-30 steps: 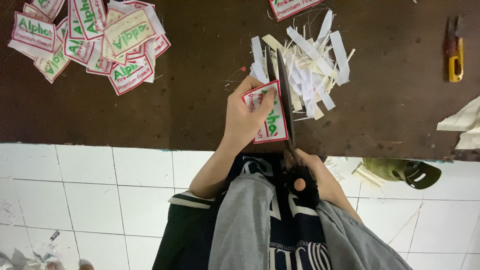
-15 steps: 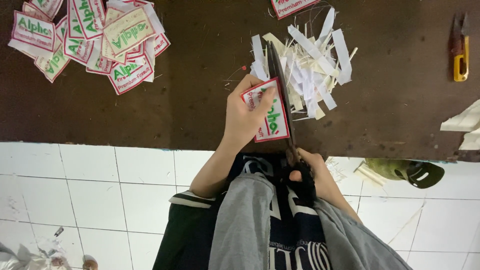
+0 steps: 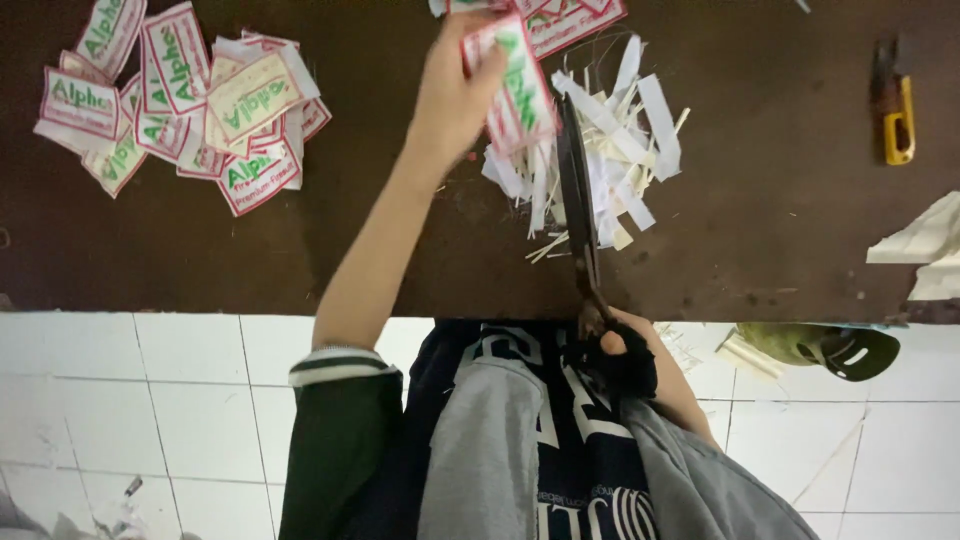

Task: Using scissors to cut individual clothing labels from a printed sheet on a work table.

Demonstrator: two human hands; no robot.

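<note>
Dark brown tabletop [image 3: 760,230], near edge running straight across mid-frame above white floor tiles [image 3: 120,400]. Left hand [image 3: 450,100] stretched far over the surface, fingers pinched on a red-bordered white label [image 3: 520,85], held tilted and clear of the wood, just beside the blade of the scissors [image 3: 578,210]. Right hand [image 3: 620,355] clenched through the black scissor handles at the tabletop's near edge, blades pointing away along the right side of the label; open or closed at the tip, cannot tell. Heap of white paper strips [image 3: 620,150] lying right of the blades, touching them. Pile of cut labels [image 3: 180,100] at far left, well apart from the left hand, with open bare wood between. More labels [image 3: 570,20] at the top edge just beyond the held one. Yellow-handled cutter [image 3: 895,110] far right, with free wood between it and the strips. Pale paper scrap [image 3: 925,245] at the right edge. Green sandal [image 3: 830,350] on the tiles below. Compared with half a second before: left arm extended further, label carried from near the tabletop's edge up toward the strip heap, scissors pushed forward alongside.
</note>
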